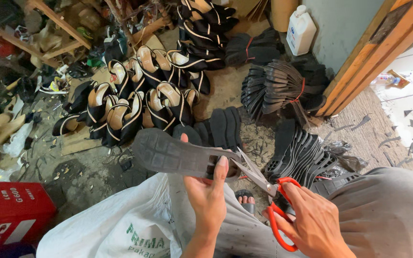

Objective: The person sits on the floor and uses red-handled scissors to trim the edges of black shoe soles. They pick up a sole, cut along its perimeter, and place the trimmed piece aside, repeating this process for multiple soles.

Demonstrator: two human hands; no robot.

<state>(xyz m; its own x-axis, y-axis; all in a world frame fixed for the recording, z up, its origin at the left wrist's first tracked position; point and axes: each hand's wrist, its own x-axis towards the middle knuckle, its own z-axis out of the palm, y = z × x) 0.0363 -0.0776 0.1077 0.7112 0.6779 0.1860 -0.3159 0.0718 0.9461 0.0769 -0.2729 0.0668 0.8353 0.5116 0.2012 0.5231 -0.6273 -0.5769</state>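
Note:
My left hand (209,193) grips a dark grey rubber shoe sole (168,154), held flat with its tread up and its toe pointing left. My right hand (311,222) holds red-handled scissors (268,191), fingers through the loops. The steel blades are open at the sole's cut-out heel end, close to my left fingertips. A white plastic sack (120,224) lies over my lap under both hands.
Finished black and tan shoes (135,102) lie in a heap on the floor ahead. Bundles of black soles (283,86) tied with red bands sit right of them. More soles (297,153) stack by my knee. A red box (8,212) stands left, a white jug (300,31) by the wall.

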